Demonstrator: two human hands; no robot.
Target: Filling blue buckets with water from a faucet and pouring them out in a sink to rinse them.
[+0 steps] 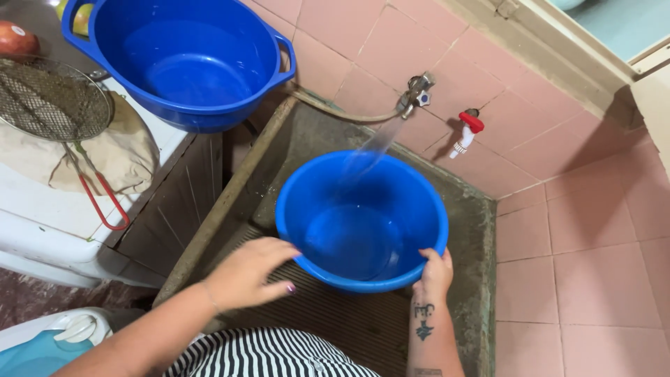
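Landmark is the blue basin (363,223), sitting tilted in the concrete sink (481,230) and partly filled with water. Far left of the basin, a wire mesh strainer (52,98) with a red handle lies on a cloth on the white counter (42,216). Up-left of the basin, a bigger blue tub with handles (188,59) rests on the counter edge. Left hand (248,272) is at the basin's lower-left side, palm down, fingers (283,251) loosely together and touching the outer wall, not gripping. Above the basin, a metal tap (417,91) on the pink tiled wall (586,209) pours a stream into it; a red-and-white tap (466,131) sits up-right. Right hand (434,274) grips the basin's lower-right rim, fingers curled over the edge, pinching it.
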